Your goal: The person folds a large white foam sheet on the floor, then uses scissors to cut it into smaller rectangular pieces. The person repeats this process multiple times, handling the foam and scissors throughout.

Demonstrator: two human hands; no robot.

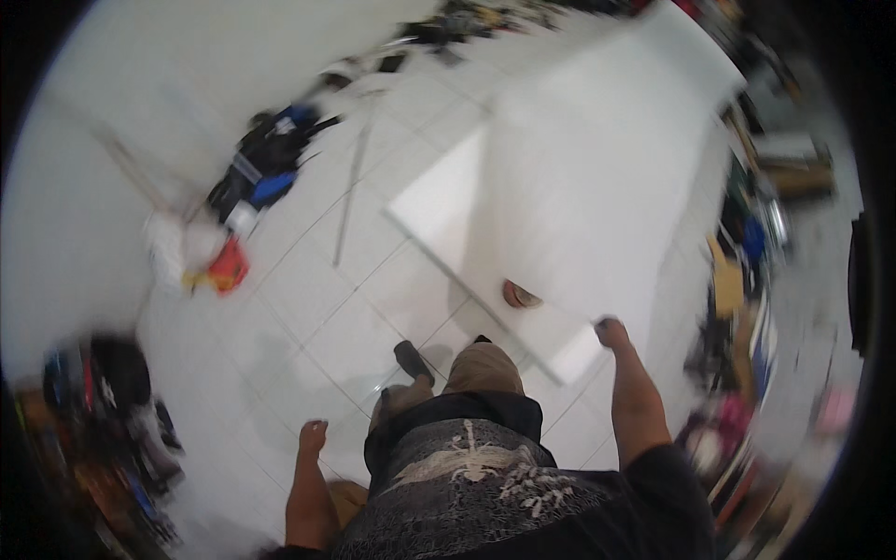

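My right hand [611, 332], its fingers closed, grips the near corner of a large white sheet [597, 177] that rises and curves away to the far right. Under the sheet lies a flat white board [439, 201] on the floor, its near edge just ahead of my feet. A small reddish-brown, rounded thing [521, 295] rests by the sheet's near edge; its kind is unclear. My left hand [314, 434] hangs at my left side, away from the sheet, its fingers curled with nothing visible in them. The picture is blurred by motion.
A black and blue bag [266, 159] and a red and yellow bag [227, 265] lie along the left wall. A long thin strip [351, 187] lies on the tiled floor [317, 308]. Clutter with a tan cardboard piece [726, 280] lines the right side. More piles stand at the back.
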